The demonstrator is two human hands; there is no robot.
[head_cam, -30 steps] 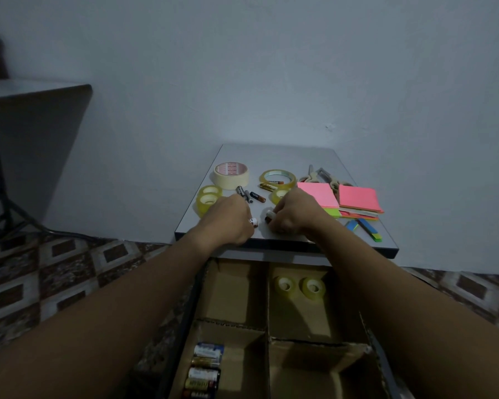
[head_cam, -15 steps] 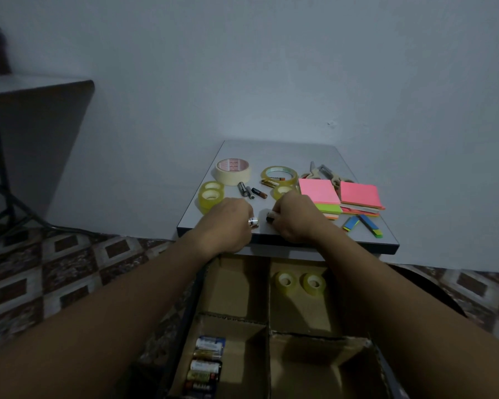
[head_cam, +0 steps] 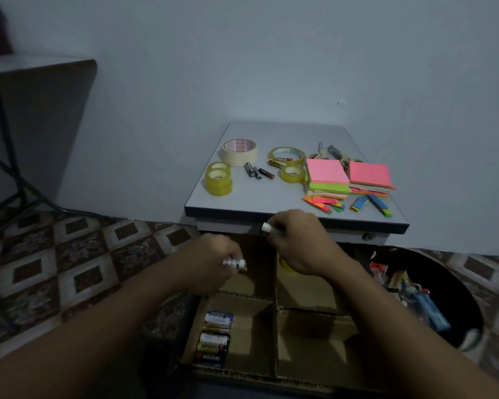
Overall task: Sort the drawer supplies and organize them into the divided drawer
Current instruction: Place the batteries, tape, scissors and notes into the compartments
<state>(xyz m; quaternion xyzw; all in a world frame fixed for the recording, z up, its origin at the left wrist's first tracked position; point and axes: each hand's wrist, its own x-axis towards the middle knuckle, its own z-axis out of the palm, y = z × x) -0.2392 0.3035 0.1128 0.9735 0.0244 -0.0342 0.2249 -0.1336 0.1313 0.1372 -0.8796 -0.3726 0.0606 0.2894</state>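
Nearest the camera, a row of batteries [head_cam: 215, 338] is lying side by side in the near-left compartment of the cardboard-divided drawer [head_cam: 276, 326]; their labels are showing blue, gold and white bands, but the writing is too blurred to read. Above the far-left compartment, the left hand [head_cam: 211, 263] is curling its fingers around a small bundle of cells [head_cam: 235, 263], whose white ends are poking out to the right. Slightly farther on, the right hand [head_cam: 297, 243] is pinching one battery [head_cam: 267, 227] just below the front edge of the table [head_cam: 257, 203], and is covering most of a yellow tape roll [head_cam: 284, 264] in the far-right compartment. On the tabletop, two stacked clear tape rolls [head_cam: 219, 181] are sitting at the left, loose batteries [head_cam: 255, 171] are lying in the middle, and pink and green sticky notes [head_cam: 326, 172] are lying at the right. Behind them, a masking tape roll [head_cam: 239, 152] is showing red print inside its core, which cannot be read.
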